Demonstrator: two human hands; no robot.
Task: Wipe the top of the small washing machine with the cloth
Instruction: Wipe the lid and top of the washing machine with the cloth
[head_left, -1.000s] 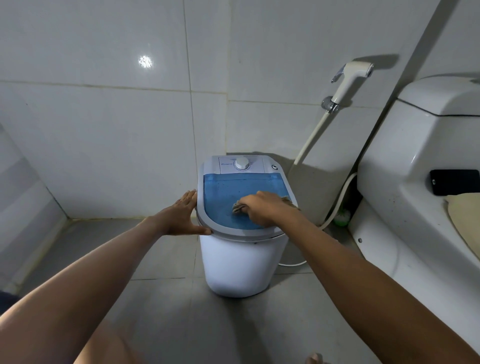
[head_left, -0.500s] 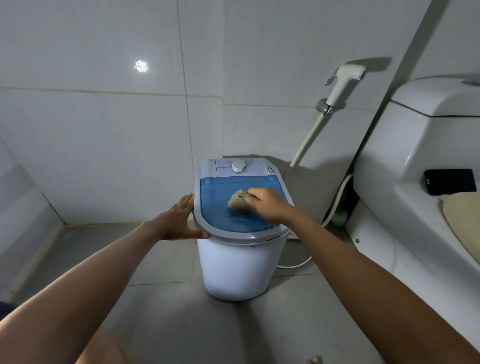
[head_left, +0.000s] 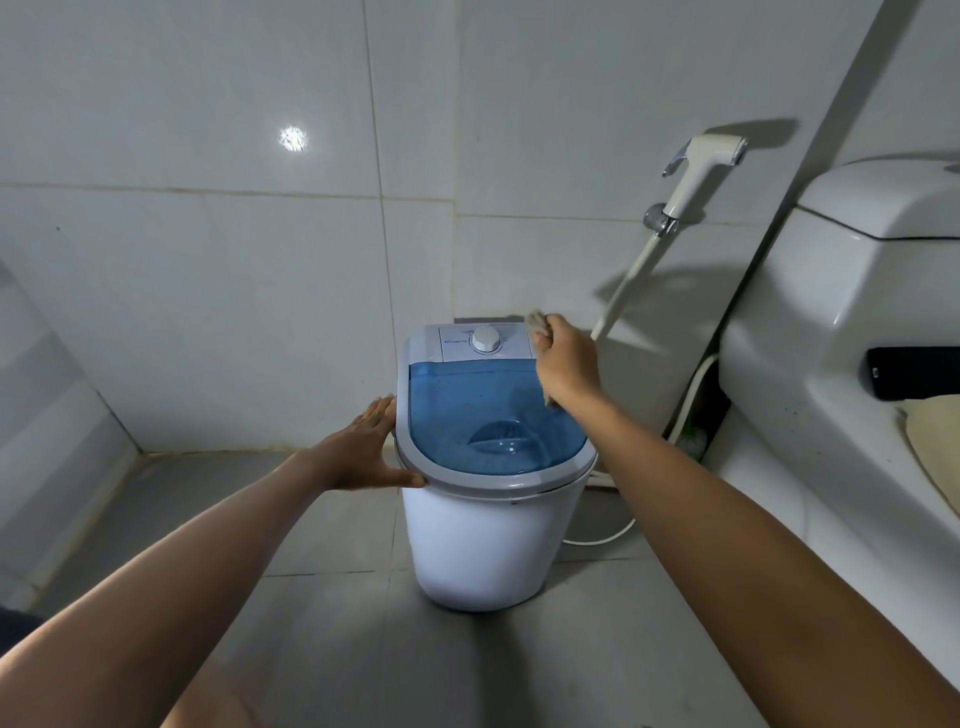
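The small white washing machine (head_left: 483, 540) stands on the grey floor against the tiled wall. Its top has a see-through blue lid (head_left: 467, 410) in a grey rim and a white control panel with a round dial (head_left: 486, 340) at the back. My right hand (head_left: 563, 364) grips a crumpled beige cloth (head_left: 536, 322) over the back right corner of the top, beside the panel. My left hand (head_left: 366, 447) lies flat against the left rim of the machine, fingers straight, thumb along the front edge.
A white toilet (head_left: 852, 332) with its cistern fills the right side, a black phone (head_left: 914, 371) and a beige cloth resting on it. A bidet sprayer (head_left: 701, 166) hangs on the wall, its hose running down behind the machine. Tiled walls close the back and left.
My right hand has carried the cloth from the middle of the blue lid up and right to the back right corner by the panel. The left hand stays on the rim.
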